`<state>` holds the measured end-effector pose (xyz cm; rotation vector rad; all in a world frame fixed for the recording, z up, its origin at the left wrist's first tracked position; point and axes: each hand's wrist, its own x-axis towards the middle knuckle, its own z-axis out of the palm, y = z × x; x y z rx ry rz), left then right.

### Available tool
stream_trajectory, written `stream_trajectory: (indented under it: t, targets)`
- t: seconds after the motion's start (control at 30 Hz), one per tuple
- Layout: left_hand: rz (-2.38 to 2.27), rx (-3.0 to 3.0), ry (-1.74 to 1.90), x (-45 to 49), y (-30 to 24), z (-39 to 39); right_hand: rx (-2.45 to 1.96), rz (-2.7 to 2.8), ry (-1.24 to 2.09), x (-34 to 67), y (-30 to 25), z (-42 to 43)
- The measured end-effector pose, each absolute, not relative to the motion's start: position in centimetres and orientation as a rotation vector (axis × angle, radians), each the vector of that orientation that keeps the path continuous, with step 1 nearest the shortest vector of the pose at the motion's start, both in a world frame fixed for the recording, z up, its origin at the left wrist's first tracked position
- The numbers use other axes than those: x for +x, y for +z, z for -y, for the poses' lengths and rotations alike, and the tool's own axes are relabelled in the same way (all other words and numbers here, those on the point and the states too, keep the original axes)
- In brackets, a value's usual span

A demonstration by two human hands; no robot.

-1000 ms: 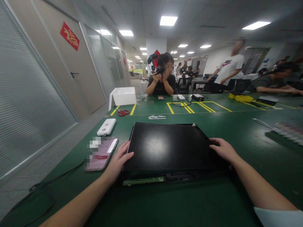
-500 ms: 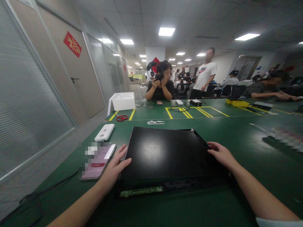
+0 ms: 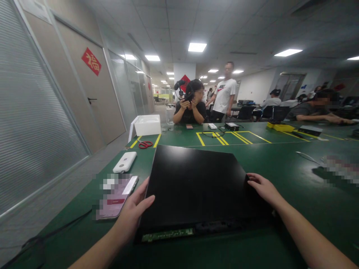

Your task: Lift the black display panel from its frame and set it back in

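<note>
Black screen panel point(image 3: 193, 186), lower centre of the frame over the green tabletop point(image 3: 314, 198), has its side edges held in the grip of left hand point(image 3: 136, 205) and right hand point(image 3: 264, 187); that hold looks established, yet the exposed circuit strip point(image 3: 168, 235) suggests unfinished work.

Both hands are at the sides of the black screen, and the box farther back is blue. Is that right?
Not quite: the head view shows the box is white, not blue. The left hand and right hand are at the sides of the black screen.
</note>
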<state>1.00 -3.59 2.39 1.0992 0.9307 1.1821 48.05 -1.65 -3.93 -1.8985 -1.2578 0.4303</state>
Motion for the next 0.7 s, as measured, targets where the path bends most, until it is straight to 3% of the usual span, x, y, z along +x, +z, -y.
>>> stream_trajectory:
  t: [0.7]
  targets:
    - [-0.829, 1.037, 1.199, 1.0, 2.1, 3.6, -1.863, 1.250, 0.463, 48.5, -4.1, 1.3]
